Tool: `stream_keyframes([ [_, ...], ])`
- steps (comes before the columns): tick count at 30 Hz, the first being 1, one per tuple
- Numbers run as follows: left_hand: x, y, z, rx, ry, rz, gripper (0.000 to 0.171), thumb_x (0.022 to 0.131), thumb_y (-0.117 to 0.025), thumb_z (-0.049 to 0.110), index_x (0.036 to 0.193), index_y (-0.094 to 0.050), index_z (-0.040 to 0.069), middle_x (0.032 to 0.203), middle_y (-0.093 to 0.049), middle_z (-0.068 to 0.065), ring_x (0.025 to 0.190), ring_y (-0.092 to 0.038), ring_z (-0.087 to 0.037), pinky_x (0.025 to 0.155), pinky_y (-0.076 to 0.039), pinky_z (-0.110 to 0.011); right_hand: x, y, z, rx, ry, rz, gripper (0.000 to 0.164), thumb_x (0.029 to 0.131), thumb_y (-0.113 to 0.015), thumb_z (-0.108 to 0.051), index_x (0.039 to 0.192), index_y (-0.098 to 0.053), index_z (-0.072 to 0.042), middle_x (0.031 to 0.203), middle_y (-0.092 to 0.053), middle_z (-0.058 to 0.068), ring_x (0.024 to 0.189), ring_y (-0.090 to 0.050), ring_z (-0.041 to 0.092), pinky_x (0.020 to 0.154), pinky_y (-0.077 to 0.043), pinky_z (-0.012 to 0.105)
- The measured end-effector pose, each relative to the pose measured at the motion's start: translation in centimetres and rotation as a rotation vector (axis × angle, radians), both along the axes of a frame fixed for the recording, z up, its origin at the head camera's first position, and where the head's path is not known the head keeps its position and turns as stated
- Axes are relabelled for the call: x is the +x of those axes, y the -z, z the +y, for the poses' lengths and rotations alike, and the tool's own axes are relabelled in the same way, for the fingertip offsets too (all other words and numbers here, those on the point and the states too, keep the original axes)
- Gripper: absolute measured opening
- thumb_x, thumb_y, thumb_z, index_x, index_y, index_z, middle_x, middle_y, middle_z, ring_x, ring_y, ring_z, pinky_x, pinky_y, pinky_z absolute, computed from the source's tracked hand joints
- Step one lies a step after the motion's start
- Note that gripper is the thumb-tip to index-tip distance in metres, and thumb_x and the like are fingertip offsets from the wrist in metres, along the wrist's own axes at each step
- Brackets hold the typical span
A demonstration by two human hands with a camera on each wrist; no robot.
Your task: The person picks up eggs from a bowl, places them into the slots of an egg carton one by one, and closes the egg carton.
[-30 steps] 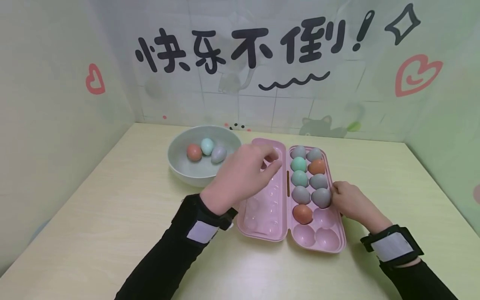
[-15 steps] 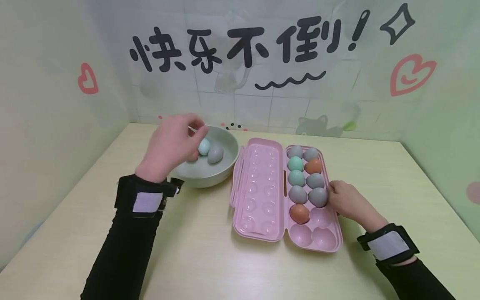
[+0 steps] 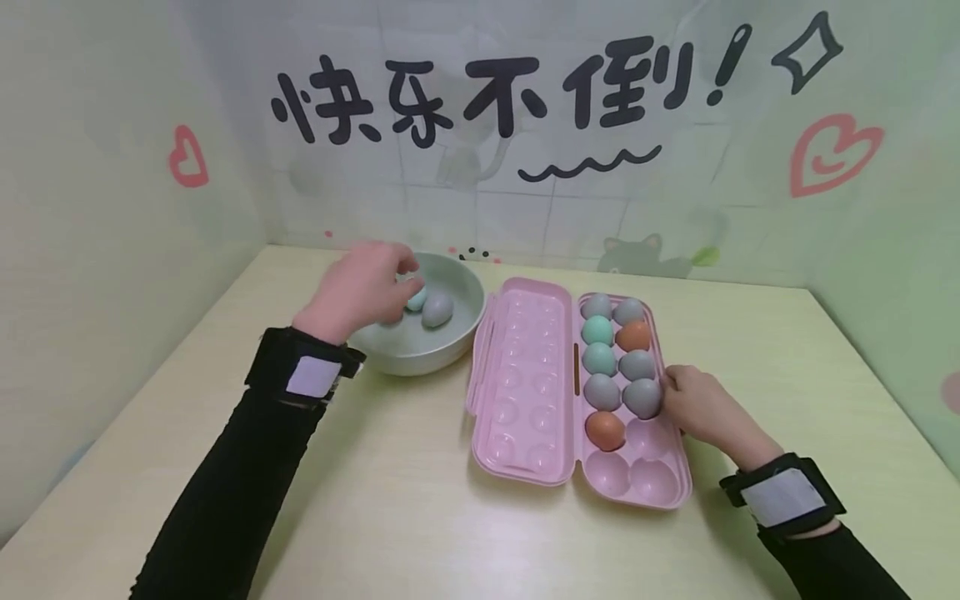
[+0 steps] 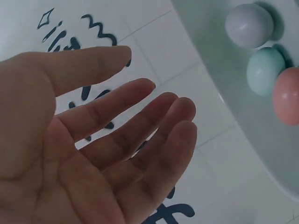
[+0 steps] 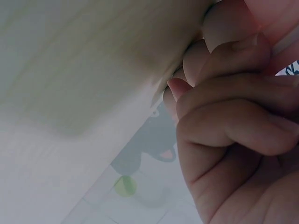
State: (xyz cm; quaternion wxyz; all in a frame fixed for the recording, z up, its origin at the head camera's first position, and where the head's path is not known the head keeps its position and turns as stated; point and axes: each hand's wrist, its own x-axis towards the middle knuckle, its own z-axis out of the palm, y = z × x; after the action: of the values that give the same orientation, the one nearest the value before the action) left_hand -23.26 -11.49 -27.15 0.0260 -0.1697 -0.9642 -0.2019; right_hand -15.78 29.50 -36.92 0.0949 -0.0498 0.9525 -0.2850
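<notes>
My left hand (image 3: 358, 287) is over the left side of a pale grey-green bowl (image 3: 420, 364), fingers loosely bent and holding nothing. In the bowl lie a lilac-grey egg (image 3: 437, 310), a mint egg (image 4: 265, 71) and an orange egg (image 4: 287, 95); the hand mostly covers the orange one in the head view. An opened pink egg box (image 3: 652, 479) stands to the right. My right hand (image 3: 701, 408) grips its right edge with curled fingers. Grey, mint and orange eggs fill the tray's rear cups, and one orange egg (image 3: 605, 431) sits nearer the front.
The box's lid (image 3: 522, 375) lies flat to the left of the tray, with its clasp flap close to the bowl. Three cups at the tray's front right hold no egg. A printed wall sheet (image 3: 480, 208) rises behind the wooden table (image 3: 420, 517).
My left hand has moved left from above the box's lid to the bowl, its fingers dipping slightly lately. The right hand stays on the box edge; the eggs look unmoved.
</notes>
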Motion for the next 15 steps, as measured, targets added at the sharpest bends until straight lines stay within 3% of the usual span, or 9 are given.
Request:
stream_keyframes([
  [4,-1.7,0.2,0.7,-0.129,0.075,-0.043,0.036,0.094,-0.064,0.022,0.121,-0.064,-0.001,0.116,-0.063,-0.015,0.08,-0.064,-0.021,0.078,-0.051,-0.041,0.0,0.0,0.1,0.009,0.0,0.011,0.022,0.096,-0.034,-0.005,0.086,-0.051,0.005,0.074,-0.053,0.012,0.061,-0.053,0.022,0.051,-0.046,0.035],
  [9,-3.5,-0.2,1.4,-0.199,0.123,-0.125,0.039,0.092,-0.064,0.016,0.125,-0.06,-0.004,0.122,-0.061,-0.018,0.088,-0.06,-0.026,0.078,-0.05,-0.04,0.0,0.0,0.0,0.012,-0.002,0.01,0.022,0.095,-0.034,-0.004,0.088,-0.052,0.006,0.074,-0.053,0.013,0.062,-0.053,0.022,0.052,-0.046,0.035],
  [12,-4.7,0.2,2.1,-0.254,0.139,-0.115,0.037,0.091,-0.064,0.013,0.124,-0.06,-0.003,0.121,-0.061,-0.017,0.095,-0.056,-0.027,0.081,-0.048,-0.041,0.0,-0.1,0.0,0.015,0.0,0.004,0.022,0.096,-0.034,-0.004,0.089,-0.052,0.006,0.074,-0.052,0.012,0.063,-0.053,0.023,0.052,-0.045,0.035],
  [15,-5.6,1.1,2.8,-0.292,0.142,-0.088,0.029,0.088,-0.065,0.009,0.115,-0.064,-0.001,0.112,-0.062,-0.014,0.09,-0.056,-0.026,0.074,-0.049,-0.04,0.0,-0.1,-0.1,0.012,0.0,-0.001,0.022,0.096,-0.034,-0.004,0.089,-0.052,0.006,0.075,-0.053,0.013,0.063,-0.053,0.023,0.052,-0.046,0.035],
])
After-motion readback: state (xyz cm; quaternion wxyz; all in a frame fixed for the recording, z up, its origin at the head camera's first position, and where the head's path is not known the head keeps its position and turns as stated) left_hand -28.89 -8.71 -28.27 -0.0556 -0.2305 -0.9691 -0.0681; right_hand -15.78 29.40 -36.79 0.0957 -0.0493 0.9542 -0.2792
